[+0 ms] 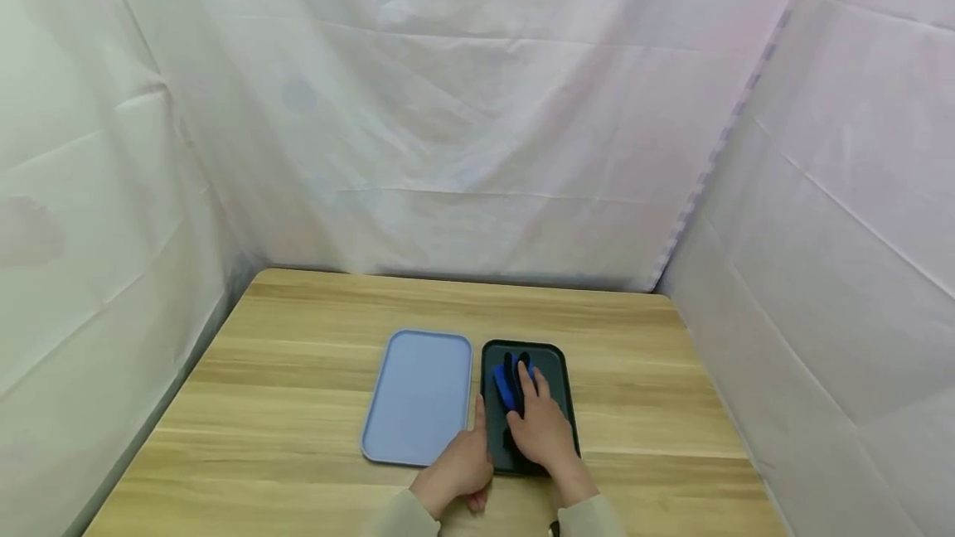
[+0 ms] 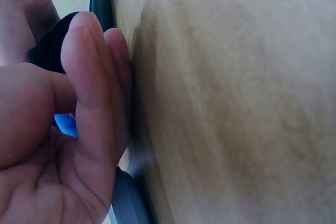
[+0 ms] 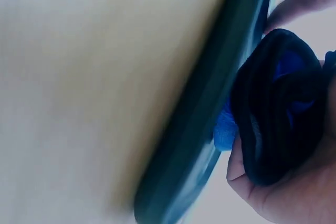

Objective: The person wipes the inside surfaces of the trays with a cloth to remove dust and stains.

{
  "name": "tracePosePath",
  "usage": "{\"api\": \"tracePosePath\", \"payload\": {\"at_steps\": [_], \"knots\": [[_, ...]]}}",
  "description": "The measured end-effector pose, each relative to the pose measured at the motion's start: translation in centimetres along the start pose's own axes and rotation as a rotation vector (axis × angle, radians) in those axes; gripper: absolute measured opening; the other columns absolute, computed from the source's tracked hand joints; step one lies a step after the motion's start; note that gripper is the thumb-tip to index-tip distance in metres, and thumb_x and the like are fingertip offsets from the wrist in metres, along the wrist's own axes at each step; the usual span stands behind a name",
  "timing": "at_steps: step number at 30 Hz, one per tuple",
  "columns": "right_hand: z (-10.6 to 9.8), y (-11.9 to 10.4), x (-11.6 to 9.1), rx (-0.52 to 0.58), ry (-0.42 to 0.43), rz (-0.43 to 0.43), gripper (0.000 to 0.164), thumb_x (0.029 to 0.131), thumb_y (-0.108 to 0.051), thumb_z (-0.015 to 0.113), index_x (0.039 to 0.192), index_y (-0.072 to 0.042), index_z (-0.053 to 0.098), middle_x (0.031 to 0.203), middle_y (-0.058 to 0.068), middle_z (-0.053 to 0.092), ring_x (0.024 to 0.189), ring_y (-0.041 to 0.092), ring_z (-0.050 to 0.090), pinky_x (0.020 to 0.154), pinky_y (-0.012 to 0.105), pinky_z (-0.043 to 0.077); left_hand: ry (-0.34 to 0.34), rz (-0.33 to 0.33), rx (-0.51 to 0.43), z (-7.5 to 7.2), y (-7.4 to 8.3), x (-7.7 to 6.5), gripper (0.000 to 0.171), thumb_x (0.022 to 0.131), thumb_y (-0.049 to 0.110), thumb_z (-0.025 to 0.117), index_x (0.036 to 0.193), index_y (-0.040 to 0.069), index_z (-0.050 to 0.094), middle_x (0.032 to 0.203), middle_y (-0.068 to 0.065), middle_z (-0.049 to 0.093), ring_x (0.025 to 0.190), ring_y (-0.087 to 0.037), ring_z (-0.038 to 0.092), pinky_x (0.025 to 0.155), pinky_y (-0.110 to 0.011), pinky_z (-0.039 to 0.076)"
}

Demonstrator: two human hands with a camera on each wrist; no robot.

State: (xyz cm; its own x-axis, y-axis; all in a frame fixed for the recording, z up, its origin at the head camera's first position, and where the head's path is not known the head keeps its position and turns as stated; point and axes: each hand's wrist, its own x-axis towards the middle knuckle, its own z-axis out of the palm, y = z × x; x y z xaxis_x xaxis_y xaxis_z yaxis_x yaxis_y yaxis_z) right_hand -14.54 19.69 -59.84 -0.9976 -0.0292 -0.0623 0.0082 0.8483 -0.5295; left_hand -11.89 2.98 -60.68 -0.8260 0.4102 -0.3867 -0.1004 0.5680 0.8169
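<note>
A pair of blue-and-black gloves (image 1: 511,378) lies bunched over the dark green tray (image 1: 554,365). My right hand (image 1: 543,431) grips them from the right, with thumb and fingers around the bundle. In the right wrist view the gloves' black cuff (image 3: 278,108) faces the camera, showing blue inside, above the tray's rim (image 3: 205,108). My left hand (image 1: 464,464) stands on edge at the gap between the two trays. Its index finger points forward along the dark tray's left rim, and its fingers look mostly straight in the left wrist view.
A light blue tray (image 1: 421,392) lies left of the dark one, a narrow gap apart. Both rest on a wood-grain table (image 1: 298,388). White cloth hangings (image 1: 462,123) enclose the back and both sides. Pale sleeves (image 1: 409,515) cover the forearms.
</note>
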Motion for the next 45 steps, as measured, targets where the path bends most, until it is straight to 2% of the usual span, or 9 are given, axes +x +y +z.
{"api": "tracePosePath", "payload": {"at_steps": [4, 7, 13, 19, 26, 29, 32, 36, 45], "knots": [[-1.9, 1.8, 0.4, 0.004, 0.069, -0.007, 0.079, 0.095, -0.02, 0.064, 0.165, -0.019, 0.028, 0.166, 0.022, 0.032, 0.125, 0.05, 0.06, 0.086, 0.059, 0.057, 0.008, 0.01, 0.023, 0.5, 0.1, 0.1, 0.091, 0.1, -0.002, 0.051, 0.165, 0.005, -0.013, 0.048, -0.006, 0.063, 0.032, -0.015, 0.056, 0.036, -0.034, 0.05], [-3.5, 3.3, 1.0, 0.034, 0.09, 0.009, 0.078, 0.097, -0.019, 0.06, 0.166, -0.02, 0.025, 0.168, 0.021, 0.029, 0.137, 0.051, 0.051, 0.095, 0.062, 0.054, 0.006, 0.015, 0.021, 0.7, 0.2, 0.1, 0.092, 0.1, -0.003, 0.049, 0.165, 0.007, -0.015, 0.048, -0.007, 0.063, 0.032, -0.016, 0.057, 0.036, -0.034, 0.05], [-6.3, 6.3, 2.9, 0.011, 0.127, 0.026, 0.076, 0.099, -0.02, 0.055, 0.167, -0.019, 0.02, 0.169, 0.022, 0.024, 0.141, 0.054, 0.045, 0.104, 0.067, 0.047, 0.04, 0.016, 0.007, 0.6, 0.1, -0.2, 0.091, 0.1, -0.005, 0.047, 0.164, 0.007, -0.016, 0.046, -0.008, 0.061, 0.03, -0.016, 0.055, 0.034, -0.036, 0.05], [-7.7, 9.1, 4.0, -0.101, 0.111, 0.094, 0.074, 0.103, -0.019, 0.052, 0.168, -0.017, 0.017, 0.169, 0.024, 0.02, 0.131, 0.057, 0.047, 0.096, 0.068, 0.049, 0.029, 0.001, -0.007, 0.4, 0.1, -0.6, 0.091, 0.098, -0.009, 0.045, 0.164, 0.005, -0.016, 0.046, -0.008, 0.062, 0.031, -0.016, 0.056, 0.035, -0.035, 0.051], [-6.5, 11.0, 4.4, -0.218, 0.043, 0.119, 0.073, 0.103, -0.018, 0.055, 0.167, -0.014, 0.021, 0.167, 0.027, 0.021, 0.111, 0.055, 0.048, 0.076, 0.061, 0.051, 0.03, 0.026, -0.006, 0.4, 0.2, -0.7, 0.091, 0.098, -0.01, 0.045, 0.166, 0.011, -0.013, 0.046, -0.009, 0.062, 0.032, -0.018, 0.057, 0.035, -0.037, 0.051], [-5.4, 11.2, 4.5, -0.271, 0.026, 0.127, 0.071, 0.105, -0.025, 0.053, 0.167, -0.014, 0.02, 0.17, 0.026, 0.016, 0.11, 0.056, 0.045, 0.079, 0.064, 0.048, 0.024, 0.034, 0.001, 0.4, 0.3, -0.7, 0.091, 0.099, -0.009, 0.046, 0.166, 0.011, -0.011, 0.047, -0.009, 0.062, 0.032, -0.018, 0.057, 0.036, -0.038, 0.051], [-4.5, 10.8, 4.4, -0.287, 0.018, 0.144, 0.07, 0.107, -0.03, 0.051, 0.167, -0.015, 0.018, 0.172, 0.023, 0.011, 0.117, 0.059, 0.041, 0.089, 0.071, 0.042, 0.023, 0.028, 0.012, 0.2, 0.2, -0.7, 0.091, 0.098, -0.01, 0.046, 0.166, 0.01, -0.011, 0.046, -0.008, 0.062, 0.032, -0.018, 0.057, 0.036, -0.038, 0.051], [-4.0, 10.5, 4.3, -0.287, 0.015, 0.16, 0.07, 0.107, -0.029, 0.048, 0.168, -0.016, 0.016, 0.173, 0.022, 0.008, 0.126, 0.061, 0.036, 0.098, 0.075, 0.036, 0.025, 0.015, 0.025, 0.2, 0.2, -0.7, 0.093, 0.097, -0.012, 0.048, 0.166, 0.01, -0.01, 0.045, -0.008, 0.061, 0.031, -0.017, 0.055, 0.035, -0.038, 0.051], [-4.0, 11.1, 4.9, -0.3, -0.021, 0.174, 0.07, 0.108, -0.026, 0.044, 0.168, -0.017, 0.011, 0.174, 0.019, 0.003, 0.127, 0.06, 0.034, 0.097, 0.075, 0.033, 0.041, -0.01, 0.02, 0.8, 0.3, -0.3, 0.094, 0.097, -0.013, 0.048, 0.166, 0.011, -0.012, 0.046, -0.008, 0.061, 0.03, -0.014, 0.054, 0.034, -0.035, 0.05]]}}
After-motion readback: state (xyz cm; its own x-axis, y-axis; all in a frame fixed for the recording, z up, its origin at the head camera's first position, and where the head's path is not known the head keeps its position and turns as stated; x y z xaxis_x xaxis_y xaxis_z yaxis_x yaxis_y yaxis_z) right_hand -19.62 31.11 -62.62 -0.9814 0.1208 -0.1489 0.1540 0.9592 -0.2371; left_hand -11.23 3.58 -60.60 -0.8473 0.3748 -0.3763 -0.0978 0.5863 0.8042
